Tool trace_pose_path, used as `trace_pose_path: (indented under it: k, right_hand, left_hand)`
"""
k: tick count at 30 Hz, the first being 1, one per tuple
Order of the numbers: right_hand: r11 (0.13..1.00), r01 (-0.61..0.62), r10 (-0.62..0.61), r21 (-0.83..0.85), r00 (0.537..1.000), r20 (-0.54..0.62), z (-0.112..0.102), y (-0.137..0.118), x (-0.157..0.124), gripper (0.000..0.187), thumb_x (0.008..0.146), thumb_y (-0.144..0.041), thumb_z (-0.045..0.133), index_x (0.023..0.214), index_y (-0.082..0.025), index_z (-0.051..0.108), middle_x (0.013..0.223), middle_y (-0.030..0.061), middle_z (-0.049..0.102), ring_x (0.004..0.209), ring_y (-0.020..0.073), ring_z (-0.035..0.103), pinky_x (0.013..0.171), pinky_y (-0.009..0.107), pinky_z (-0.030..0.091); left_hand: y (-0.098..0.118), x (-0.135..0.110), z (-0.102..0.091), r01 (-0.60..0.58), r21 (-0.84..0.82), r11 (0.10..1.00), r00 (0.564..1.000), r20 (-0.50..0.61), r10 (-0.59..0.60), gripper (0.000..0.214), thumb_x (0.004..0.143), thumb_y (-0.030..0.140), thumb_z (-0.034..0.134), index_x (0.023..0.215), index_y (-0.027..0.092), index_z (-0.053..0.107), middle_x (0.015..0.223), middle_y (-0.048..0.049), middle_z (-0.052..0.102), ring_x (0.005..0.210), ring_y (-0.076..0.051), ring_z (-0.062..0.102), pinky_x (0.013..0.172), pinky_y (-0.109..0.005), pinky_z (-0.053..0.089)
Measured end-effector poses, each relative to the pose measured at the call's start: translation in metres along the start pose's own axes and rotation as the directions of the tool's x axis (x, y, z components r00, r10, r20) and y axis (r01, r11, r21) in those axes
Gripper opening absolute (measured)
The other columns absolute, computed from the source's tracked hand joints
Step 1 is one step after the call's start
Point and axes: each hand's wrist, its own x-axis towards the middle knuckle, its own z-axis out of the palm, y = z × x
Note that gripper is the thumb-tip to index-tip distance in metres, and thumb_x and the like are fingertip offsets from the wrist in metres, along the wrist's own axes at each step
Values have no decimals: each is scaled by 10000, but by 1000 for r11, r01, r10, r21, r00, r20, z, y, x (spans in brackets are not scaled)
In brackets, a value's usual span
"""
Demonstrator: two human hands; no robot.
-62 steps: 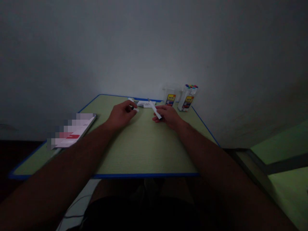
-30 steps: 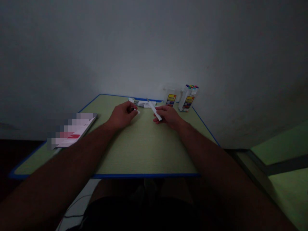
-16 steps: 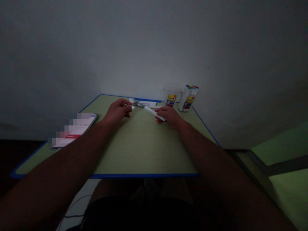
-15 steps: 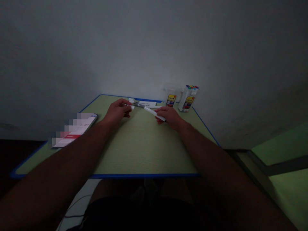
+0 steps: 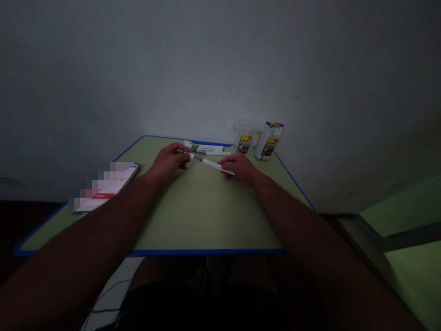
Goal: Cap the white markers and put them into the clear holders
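My right hand (image 5: 239, 165) is closed around the white barrel of a marker (image 5: 212, 164), which slants up to the left with its grey end foremost. Between the fingers of my left hand (image 5: 172, 157) is a small white marker cap (image 5: 190, 156). The marker's grey end meets the cap or lies right at its mouth; I cannot tell how far it is inside. Just behind both hands, several white markers (image 5: 215, 149) lie side by side near the table's back edge.
A clear plastic marker case (image 5: 244, 143) stands at the back right. Beside it a second case (image 5: 268, 147) holds markers with coloured ends. A tablet-like device (image 5: 119, 186) with a lit screen lies on the left of the blue-edged table (image 5: 206, 216), which stands against a wall.
The marker in my right hand has tilted flatter and its grey end has come down in line with the cap in my left hand. Both hands have barely moved.
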Motion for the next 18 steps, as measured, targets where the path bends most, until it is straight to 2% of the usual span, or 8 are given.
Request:
trace_pose_path:
  k: [7,18]
  right_hand:
    - [1000,4,-4,-2,1000,4,0,1,0,142,767,-45,629,768,-137,737,558,-11,663,427,98,575,447,204,500]
    - [999,34,-35,25,999,34,-1,4,1,126,756,-54,636,759,-132,735,549,-12,658,423,90,573,442,195,488]
  left_hand:
    - [0,-3,3,-19,20,1000,998,57,18,137,667,156,700,777,197,630,643,3,613,547,-130,541,568,-301,485]
    - [-3,-5,3,-94,66,993,985,152,83,130,711,196,730,809,193,645,653,-14,643,549,-137,540,561,-309,484]
